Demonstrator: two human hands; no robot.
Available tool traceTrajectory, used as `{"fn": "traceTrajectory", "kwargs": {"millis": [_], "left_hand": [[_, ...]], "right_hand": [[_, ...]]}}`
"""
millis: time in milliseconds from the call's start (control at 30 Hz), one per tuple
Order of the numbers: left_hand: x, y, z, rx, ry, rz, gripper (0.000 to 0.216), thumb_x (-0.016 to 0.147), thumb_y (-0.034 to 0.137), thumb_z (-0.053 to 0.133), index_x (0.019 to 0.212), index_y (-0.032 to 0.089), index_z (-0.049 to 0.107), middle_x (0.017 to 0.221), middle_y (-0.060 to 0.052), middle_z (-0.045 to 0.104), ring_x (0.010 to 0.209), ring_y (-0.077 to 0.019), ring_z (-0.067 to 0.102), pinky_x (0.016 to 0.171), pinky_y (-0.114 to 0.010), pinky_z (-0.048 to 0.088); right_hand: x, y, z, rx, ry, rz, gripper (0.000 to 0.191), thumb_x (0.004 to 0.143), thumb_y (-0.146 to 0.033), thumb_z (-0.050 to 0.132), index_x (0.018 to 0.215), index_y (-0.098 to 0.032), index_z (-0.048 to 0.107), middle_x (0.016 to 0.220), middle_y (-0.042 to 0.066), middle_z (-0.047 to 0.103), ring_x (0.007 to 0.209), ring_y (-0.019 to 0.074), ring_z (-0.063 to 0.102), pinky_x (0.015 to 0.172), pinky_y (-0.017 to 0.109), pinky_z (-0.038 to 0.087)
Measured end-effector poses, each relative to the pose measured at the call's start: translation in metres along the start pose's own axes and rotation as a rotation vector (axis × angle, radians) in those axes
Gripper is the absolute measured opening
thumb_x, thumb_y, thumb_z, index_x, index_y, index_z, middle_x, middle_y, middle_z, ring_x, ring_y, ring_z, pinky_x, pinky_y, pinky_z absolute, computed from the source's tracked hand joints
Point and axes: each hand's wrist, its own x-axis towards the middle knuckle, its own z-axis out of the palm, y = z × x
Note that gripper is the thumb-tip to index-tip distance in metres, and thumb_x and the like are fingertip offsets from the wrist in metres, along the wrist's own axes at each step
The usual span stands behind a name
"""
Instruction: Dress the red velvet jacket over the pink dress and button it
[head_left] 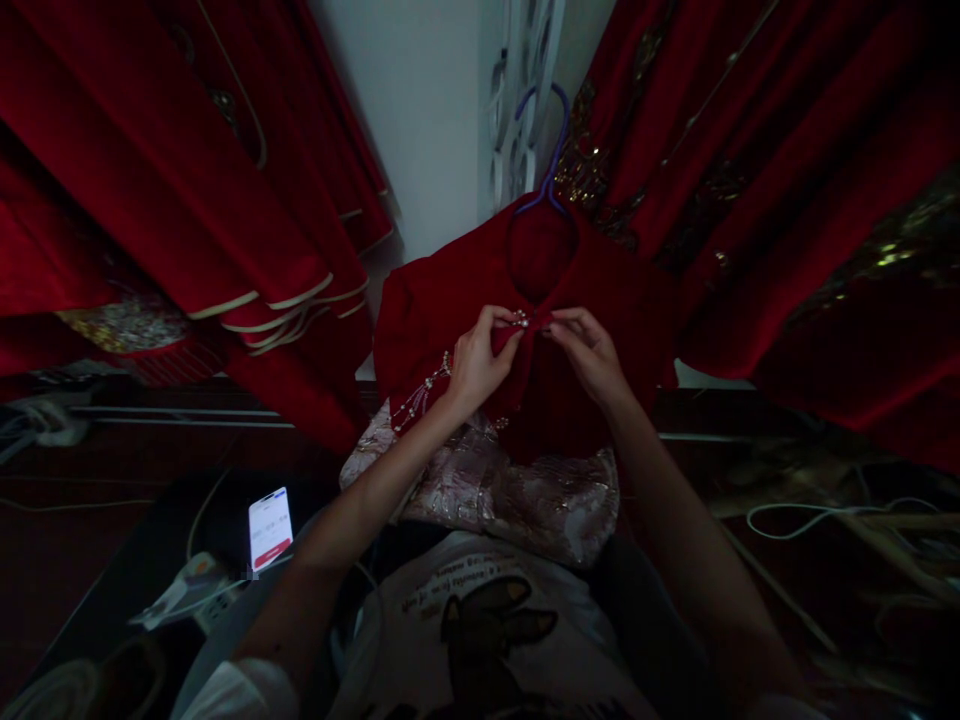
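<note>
A red jacket (442, 290) hangs in front of me on a purple hanger (553, 160), its round neckline facing up. Just below the neckline, my left hand (481, 362) pinches a small beaded fastener (520, 320) at the front opening. Opposite it, my right hand (589, 352) pinches the other edge of the opening, thumb and forefinger together. The fingertips of both hands are a short gap apart. Beaded strands (424, 393) dangle on the jacket beside my left wrist. Beneath its hem shows pale, shiny patterned fabric (487, 480).
Red garments with pale trim (247, 200) hang at the left, and more with gold sequins (787, 200) at the right. A lit phone (270, 528) and a power strip (217, 600) lie at lower left. A loose white cable (795, 515) is at right.
</note>
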Motion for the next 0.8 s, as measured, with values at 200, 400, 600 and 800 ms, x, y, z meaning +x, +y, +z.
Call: {"fn": "traceTrajectory", "kwargs": {"millis": [200, 400, 600, 800], "left_hand": [[0.006, 0.000, -0.009, -0.033, -0.042, 0.017, 0.021, 0.089, 0.015, 0.058, 0.104, 0.025, 0.049, 0.102, -0.005, 0.067, 0.097, -0.0171, 0.067, 0.088, -0.033, 0.051], [0.020, -0.006, -0.017, -0.008, -0.270, 0.048, 0.021, 0.085, 0.011, 0.054, 0.102, 0.021, 0.046, 0.104, -0.009, 0.065, 0.100, -0.0195, 0.065, 0.089, -0.035, 0.051], [0.036, 0.003, -0.031, 0.143, -0.472, 0.105, 0.021, 0.082, 0.014, 0.055, 0.102, 0.019, 0.052, 0.101, -0.008, 0.068, 0.091, -0.0203, 0.066, 0.083, -0.036, 0.050], [0.041, 0.015, -0.031, 0.286, -0.403, 0.099, 0.014, 0.086, 0.031, 0.058, 0.086, 0.018, 0.060, 0.079, -0.003, 0.068, 0.068, -0.0153, 0.062, 0.063, -0.027, 0.044]], "right_hand": [[0.005, -0.015, 0.020, -0.052, 0.055, -0.059, 0.036, 0.071, -0.048, 0.077, 0.084, -0.026, 0.053, 0.091, 0.001, 0.069, 0.088, 0.0177, 0.068, 0.086, 0.037, 0.056], [0.013, -0.017, 0.024, -0.072, 0.115, -0.065, 0.040, 0.070, -0.053, 0.077, 0.083, -0.026, 0.051, 0.088, 0.001, 0.069, 0.085, 0.0174, 0.068, 0.084, 0.036, 0.057], [0.015, -0.027, 0.021, -0.132, 0.076, -0.092, 0.039, 0.069, -0.053, 0.079, 0.081, -0.024, 0.056, 0.088, 0.002, 0.072, 0.083, 0.0174, 0.070, 0.082, 0.036, 0.058], [0.007, -0.030, 0.017, -0.139, 0.084, -0.119, 0.027, 0.075, -0.044, 0.078, 0.084, -0.021, 0.066, 0.090, 0.003, 0.075, 0.085, 0.0171, 0.072, 0.085, 0.035, 0.059]]}}
